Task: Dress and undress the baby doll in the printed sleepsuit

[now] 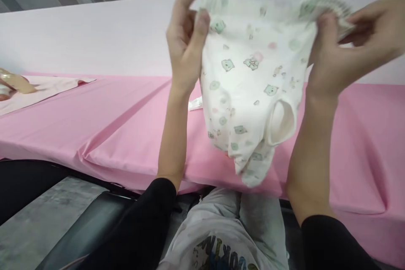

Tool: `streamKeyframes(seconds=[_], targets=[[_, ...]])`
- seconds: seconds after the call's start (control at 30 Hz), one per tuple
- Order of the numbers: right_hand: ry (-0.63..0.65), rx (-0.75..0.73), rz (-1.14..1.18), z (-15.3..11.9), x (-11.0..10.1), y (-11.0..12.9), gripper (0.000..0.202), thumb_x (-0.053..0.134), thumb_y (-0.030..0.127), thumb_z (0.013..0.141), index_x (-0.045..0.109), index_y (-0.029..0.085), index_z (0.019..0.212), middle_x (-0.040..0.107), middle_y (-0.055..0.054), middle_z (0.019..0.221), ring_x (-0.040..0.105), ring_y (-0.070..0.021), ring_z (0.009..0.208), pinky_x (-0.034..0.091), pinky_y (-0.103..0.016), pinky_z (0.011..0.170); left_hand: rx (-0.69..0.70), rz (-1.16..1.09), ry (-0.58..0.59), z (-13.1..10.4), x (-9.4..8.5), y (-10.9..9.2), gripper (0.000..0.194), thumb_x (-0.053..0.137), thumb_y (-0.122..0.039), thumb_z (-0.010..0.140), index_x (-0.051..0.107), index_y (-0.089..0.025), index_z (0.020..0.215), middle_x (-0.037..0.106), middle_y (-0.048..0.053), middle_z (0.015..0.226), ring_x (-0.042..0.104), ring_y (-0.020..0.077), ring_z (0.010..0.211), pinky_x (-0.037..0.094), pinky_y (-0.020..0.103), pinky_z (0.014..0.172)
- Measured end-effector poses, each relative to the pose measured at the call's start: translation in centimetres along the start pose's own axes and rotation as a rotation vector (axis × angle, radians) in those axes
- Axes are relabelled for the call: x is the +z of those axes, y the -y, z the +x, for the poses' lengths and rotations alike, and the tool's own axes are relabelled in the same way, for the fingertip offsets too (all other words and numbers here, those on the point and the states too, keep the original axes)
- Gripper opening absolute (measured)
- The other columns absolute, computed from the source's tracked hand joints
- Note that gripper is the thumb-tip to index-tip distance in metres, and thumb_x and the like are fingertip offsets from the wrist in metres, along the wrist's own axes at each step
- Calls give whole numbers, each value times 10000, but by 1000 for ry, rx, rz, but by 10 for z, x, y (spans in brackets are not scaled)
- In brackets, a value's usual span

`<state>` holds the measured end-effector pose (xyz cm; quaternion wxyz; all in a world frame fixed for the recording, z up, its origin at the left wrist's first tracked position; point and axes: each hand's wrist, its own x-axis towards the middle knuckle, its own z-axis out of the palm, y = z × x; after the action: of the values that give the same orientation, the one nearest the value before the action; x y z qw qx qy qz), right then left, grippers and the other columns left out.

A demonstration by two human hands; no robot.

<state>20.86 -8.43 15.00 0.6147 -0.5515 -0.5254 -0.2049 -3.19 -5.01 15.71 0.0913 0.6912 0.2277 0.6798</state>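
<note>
A white baby garment printed with small green bears and pink spots hangs in front of me, held up by its top edge. My left hand pinches its upper left corner between thumb and fingers. At the upper right corner, my right hand grips a gathered, ribbed-looking part of the cloth. A round hemmed opening shows low on the right side, and the bottom end dangles in folds above the table's front edge. Its back side is hidden, and the upper edge is slightly blurred.
A pink-covered table runs across, with a white panel behind it. A small white printed piece lies behind the garment. At far left, part of a doll rests on a pale pink cloth. A dark seat stands lower left.
</note>
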Motion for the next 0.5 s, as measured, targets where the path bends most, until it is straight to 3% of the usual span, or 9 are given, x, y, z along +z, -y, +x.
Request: streamKeyframes(seconds=[0.03, 0.1, 0.2, 0.3, 0.37, 0.5], targets=[[-26, -21, -62, 0, 6, -6, 199, 556, 457, 829, 549, 261, 862, 544, -88, 1041, 517, -301, 1045, 472, -452, 876, 13, 51, 44, 0, 3, 11, 389, 463, -486, 891, 470, -358, 1259, 561, -5, 1227, 506, 204, 1155, 455, 317, 934], [154, -21, -185, 0, 16, -18, 102, 615, 325, 779, 574, 276, 858, 542, -89, 1077, 512, -307, 1060, 452, -472, 908, 21, 173, 192, -2, 14, 36, 327, 456, -422, 902, 561, -303, 1189, 572, 24, 1225, 551, 212, 1071, 462, 348, 907], [564, 32, -278, -6, 23, -19, 315, 667, 301, 740, 599, 205, 1033, 496, -137, 1184, 454, -342, 1156, 431, -497, 908, 8, 254, 454, -10, 35, 61, 295, 428, -359, 910, 636, -227, 1072, 638, 45, 1097, 568, 217, 1053, 457, 379, 923], [888, -61, -125, -15, 24, -2, 499, 706, 354, 707, 550, 203, 1157, 515, -112, 1196, 488, -320, 1112, 433, -471, 885, 4, 215, 587, -17, 49, 63, 278, 410, -315, 913, 646, -212, 1016, 654, 32, 1079, 569, 204, 1062, 455, 380, 935], [952, -119, -11, -21, 27, 10, 494, 712, 358, 693, 545, 212, 1135, 553, -87, 1126, 518, -306, 1054, 437, -454, 864, -4, 147, 615, -17, 51, 57, 247, 426, -285, 907, 639, -221, 1014, 653, 25, 1090, 570, 194, 1069, 453, 368, 935], [808, -115, 127, -27, 40, 19, 282, 701, 293, 695, 584, 195, 932, 591, -53, 847, 568, -264, 874, 462, -407, 769, -118, -14, 538, -13, 44, 47, 198, 498, -201, 859, 636, -246, 993, 656, -6, 987, 581, 185, 1045, 463, 335, 901]])
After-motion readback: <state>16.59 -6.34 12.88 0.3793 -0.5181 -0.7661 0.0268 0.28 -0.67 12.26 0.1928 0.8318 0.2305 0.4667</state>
